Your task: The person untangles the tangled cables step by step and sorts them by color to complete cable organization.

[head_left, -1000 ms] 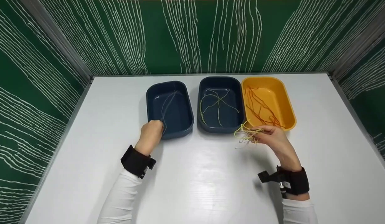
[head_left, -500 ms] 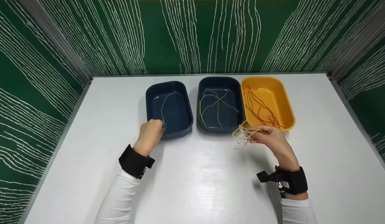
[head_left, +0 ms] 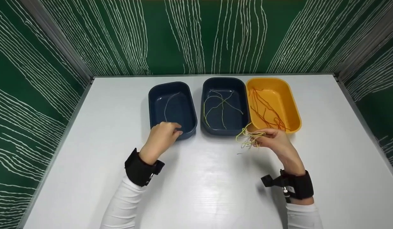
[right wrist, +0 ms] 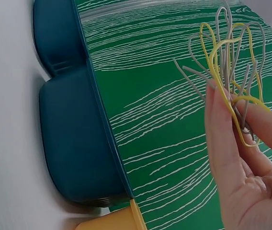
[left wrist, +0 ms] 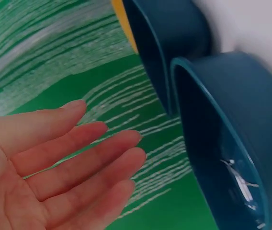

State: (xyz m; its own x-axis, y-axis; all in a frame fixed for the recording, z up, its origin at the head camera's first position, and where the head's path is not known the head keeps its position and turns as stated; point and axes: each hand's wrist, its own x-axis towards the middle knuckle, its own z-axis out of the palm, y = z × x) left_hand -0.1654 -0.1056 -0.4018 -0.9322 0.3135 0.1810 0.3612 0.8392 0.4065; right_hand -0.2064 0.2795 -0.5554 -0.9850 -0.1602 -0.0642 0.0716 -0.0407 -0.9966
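My left hand [head_left: 161, 138] is over the near edge of the left dark blue bin [head_left: 185, 109], fingers relaxed and nothing in them; the left wrist view shows its bare palm and loosely extended fingers [left wrist: 97, 158]. A thin grey string [head_left: 165, 108] lies curved inside that bin. My right hand [head_left: 279, 144] pinches a tangled bundle of yellow and grey strings [right wrist: 227, 62] between thumb and fingers, just in front of the yellow bin [head_left: 290, 109]. Loops and loose ends of the bundle stick out past the fingertips.
Between the other two stands the middle dark blue bin [head_left: 225, 132], with several yellow-green strings [head_left: 222, 103] inside. Orange-red strings [head_left: 268, 106] lie in the yellow bin, which stands against the middle one. Behind the white table [head_left: 199, 184] rises a green wall [head_left: 212, 38] with white lines.
My left hand has let go of the grey string, opened its fingers and shifted slightly right over the left bin's near edge. The right hand with the bundle has barely moved.
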